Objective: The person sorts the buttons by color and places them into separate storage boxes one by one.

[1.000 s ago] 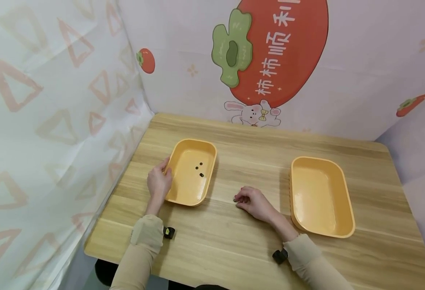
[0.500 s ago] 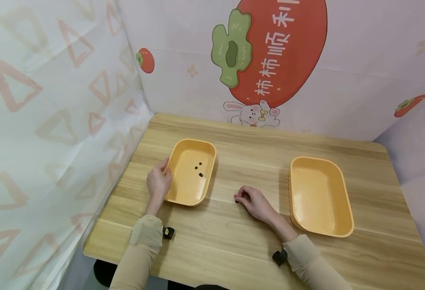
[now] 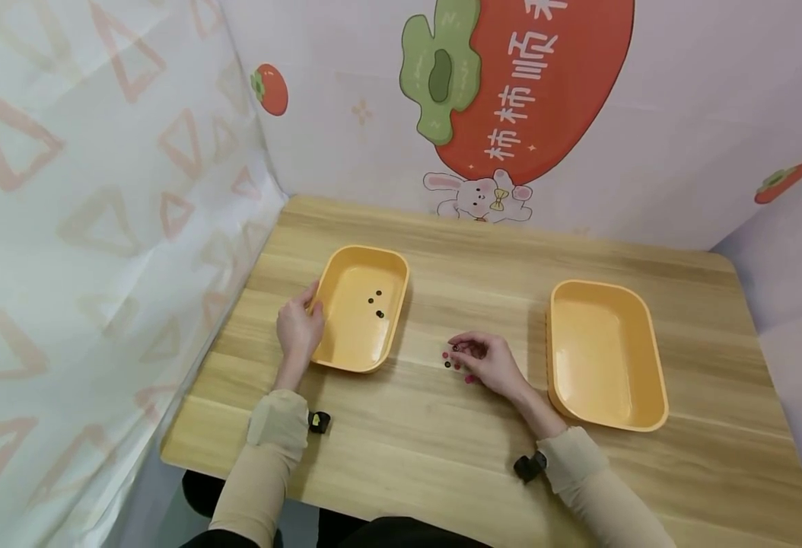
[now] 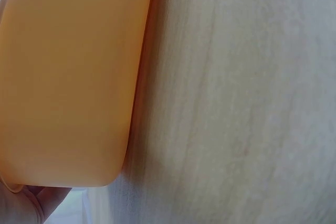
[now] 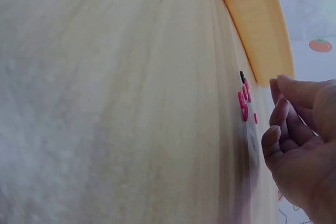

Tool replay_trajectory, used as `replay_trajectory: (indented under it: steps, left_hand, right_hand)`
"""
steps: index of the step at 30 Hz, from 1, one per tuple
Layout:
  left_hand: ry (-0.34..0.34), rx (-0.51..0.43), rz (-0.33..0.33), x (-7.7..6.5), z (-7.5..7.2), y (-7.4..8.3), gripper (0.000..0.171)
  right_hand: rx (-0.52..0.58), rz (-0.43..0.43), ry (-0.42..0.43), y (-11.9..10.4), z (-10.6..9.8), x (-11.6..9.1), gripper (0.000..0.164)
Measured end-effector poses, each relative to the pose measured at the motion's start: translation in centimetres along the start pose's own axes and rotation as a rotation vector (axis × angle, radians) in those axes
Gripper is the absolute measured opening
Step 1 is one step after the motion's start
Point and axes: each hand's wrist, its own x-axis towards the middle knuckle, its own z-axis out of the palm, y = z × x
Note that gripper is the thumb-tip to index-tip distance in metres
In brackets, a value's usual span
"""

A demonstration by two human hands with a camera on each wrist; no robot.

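Note:
My left hand (image 3: 300, 326) grips the near-left rim of a yellow plastic tray (image 3: 341, 358), thumb at the inner side and fingers outside. Several small black discs (image 3: 379, 293), much like buttons, lie on its floor. Between the two trays, my right hand (image 3: 493, 365) is just above the table, pinching a small black disc (image 3: 455, 348) at its fingertips. Beneath and beside it lie loose red discs (image 3: 469, 378) and a black disc (image 3: 447, 364). In the right wrist view, thumb and fingertip meet above the red discs (image 5: 245, 112); the pinched piece is hard to see there.
A second yellow tray (image 3: 606, 358), with no discs visible inside, stands to the right of my right forearm. The wooden table (image 3: 401, 449) meets a printed wall (image 3: 346, 167) at the back and a white curtain (image 3: 113, 266) on the left.
My right hand has lifted off the small pile, uncovering red and black discs, and now pinches a black one. The left hand still holds the tray. The head view has tilted slightly down.

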Motion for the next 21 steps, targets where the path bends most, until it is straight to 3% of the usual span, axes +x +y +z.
replay_trajectory:
  steps: [7, 14, 19, 21]
  left_hand:
    - [-0.011, -0.017, 0.002, -0.2, -0.6, 0.9, 0.046]
    - [-0.001, 0.011, 0.003, 0.1, 0.0, -0.1, 0.045]
    - [-0.016, 0.018, -0.007, 0.0, -0.3, 0.4, 0.047]
    - [-0.031, 0.004, -0.022, -0.5, -1.1, 1.6, 0.048]
  right_hand:
    - [-0.050, -0.023, -0.011, 0.1, 0.4, 0.0, 0.017]
    - [-0.007, -0.017, 0.008, -0.2, 0.2, 0.0, 0.020]
    - [0.002, -0.012, 0.059, -0.3, -0.1, 0.2, 0.020]
    - [-0.007, -0.026, 0.091, -0.4, -0.2, 0.3, 0.019]
